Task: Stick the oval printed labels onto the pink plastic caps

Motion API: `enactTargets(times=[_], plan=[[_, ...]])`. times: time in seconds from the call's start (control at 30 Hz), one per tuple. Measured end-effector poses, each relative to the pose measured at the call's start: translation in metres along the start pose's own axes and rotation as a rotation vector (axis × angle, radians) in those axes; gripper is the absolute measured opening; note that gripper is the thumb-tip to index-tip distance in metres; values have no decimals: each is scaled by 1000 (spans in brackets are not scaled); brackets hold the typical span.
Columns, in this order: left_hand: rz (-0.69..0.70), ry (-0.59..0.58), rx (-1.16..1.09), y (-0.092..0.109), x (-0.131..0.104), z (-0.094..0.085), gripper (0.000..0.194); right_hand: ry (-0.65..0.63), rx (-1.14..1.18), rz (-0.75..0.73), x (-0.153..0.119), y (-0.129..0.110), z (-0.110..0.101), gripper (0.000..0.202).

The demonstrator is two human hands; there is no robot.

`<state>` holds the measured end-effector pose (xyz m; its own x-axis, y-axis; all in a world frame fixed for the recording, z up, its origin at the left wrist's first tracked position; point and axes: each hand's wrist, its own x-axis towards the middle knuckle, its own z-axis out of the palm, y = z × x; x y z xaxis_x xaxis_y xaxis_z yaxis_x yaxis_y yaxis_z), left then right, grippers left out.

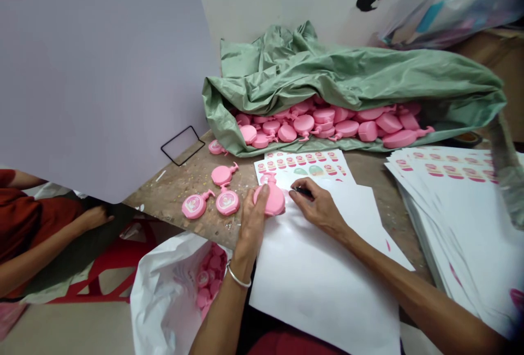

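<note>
Over the front of the table, my left hand [252,218] holds a round pink bottle [275,200] with a small pump top, thumb across its face. Just right of it, my right hand [317,202] is closed in a pinch around a small dark tool [303,192], its fingertips close to the bottle's edge. White sticker sheets [323,268] lie beneath both hands, with printed labels [301,160] along the far end. To the left on the table are several pink bottles, one [227,202] with a label on its face.
A green sack [352,79] full of pink bottles lies along the back. More label sheets [458,224] are stacked at right. Below the table edge, a white bag [158,289] holds pink bottles. Another person's arm [53,248] rests at far left, beside a grey panel [106,71].
</note>
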<state>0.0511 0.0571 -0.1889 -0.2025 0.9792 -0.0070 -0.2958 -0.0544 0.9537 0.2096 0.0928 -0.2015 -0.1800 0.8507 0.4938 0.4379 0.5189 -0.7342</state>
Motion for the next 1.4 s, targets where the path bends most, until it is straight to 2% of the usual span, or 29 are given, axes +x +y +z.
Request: enactTargets(times=[0.07, 0.13, 0.23, 0.33, 0.43, 0.53, 0.63, 0.73, 0.93, 1.13, 1.27, 1.4], plan=[[-4, -55, -51, 1, -2, 9, 42, -99, 202, 44, 0, -15, -1, 24], [23, -48, -16, 3, -5, 17, 43, -89, 300, 83, 2, -29, -1, 27], [44, -32, 18, 7, -10, 23, 47, -130, 334, 83, 5, -45, -2, 27], [25, -147, -11, 14, -12, 20, 47, -217, 306, 43, 8, -49, -7, 30], [-9, -154, -62, 17, -6, 10, 46, -129, 149, 82, 8, -37, -12, 29], [-48, -106, -85, 12, 4, 1, 47, 18, -254, 146, 4, -13, -9, 23], [-61, -105, -71, 2, 11, -3, 47, 68, -588, 50, -2, 9, 0, 17], [-103, -150, -56, -6, 12, -3, 47, 116, -736, -67, -6, 20, 7, 17], [-167, -199, -52, -8, 13, -6, 44, 114, -780, -116, -9, 16, 8, 20], [-190, -218, -80, -7, 14, -8, 41, 89, -692, -63, -8, 19, 6, 16], [-200, -225, -72, -6, 14, -8, 40, 59, -591, 26, -6, 24, 5, 14], [-196, -256, -54, -6, 15, -10, 40, 41, -662, 63, 0, 17, 7, 20]])
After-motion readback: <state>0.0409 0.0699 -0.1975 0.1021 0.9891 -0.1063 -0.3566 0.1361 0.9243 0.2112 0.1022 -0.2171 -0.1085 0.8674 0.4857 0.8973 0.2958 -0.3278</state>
